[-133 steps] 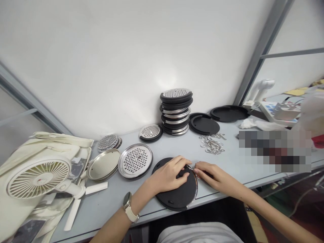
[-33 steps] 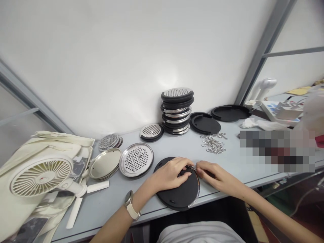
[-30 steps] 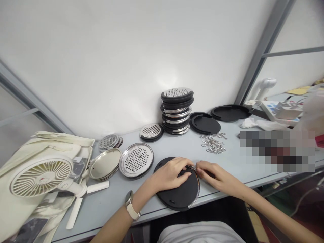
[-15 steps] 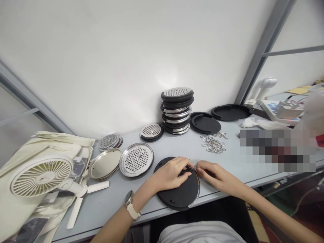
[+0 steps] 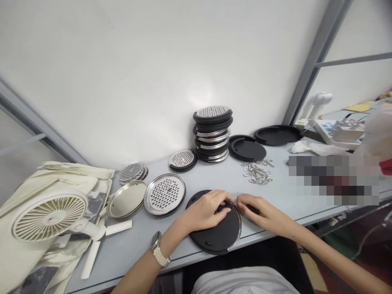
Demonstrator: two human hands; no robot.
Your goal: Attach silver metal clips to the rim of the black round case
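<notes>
A black round disc [image 5: 211, 234] with a shiny metal edge on its right side lies at the table's front edge. My left hand [image 5: 210, 208] rests over its upper part, thumb and fingers closed at the rim. At the disc's upper right, my right hand [image 5: 255, 210] pinches a small metal clip [image 5: 234, 203], mostly hidden by the fingertips. Behind my right hand lies a pile of similar metal clips [image 5: 257, 173]. Left of the disc is a round grater plate [image 5: 165, 194] with a silver rim.
A tall stack of black and silver round pieces [image 5: 212, 134] stands by the wall, beside black trays [image 5: 249, 149]. Silver plates [image 5: 128, 200] and a white fan [image 5: 50, 216] on a pale bag are at left. A blurred patch [image 5: 333, 179] covers something at right.
Both hands stay at the same spot on the disc's rim, with barely any finger movement. The view has shifted very slightly.
</notes>
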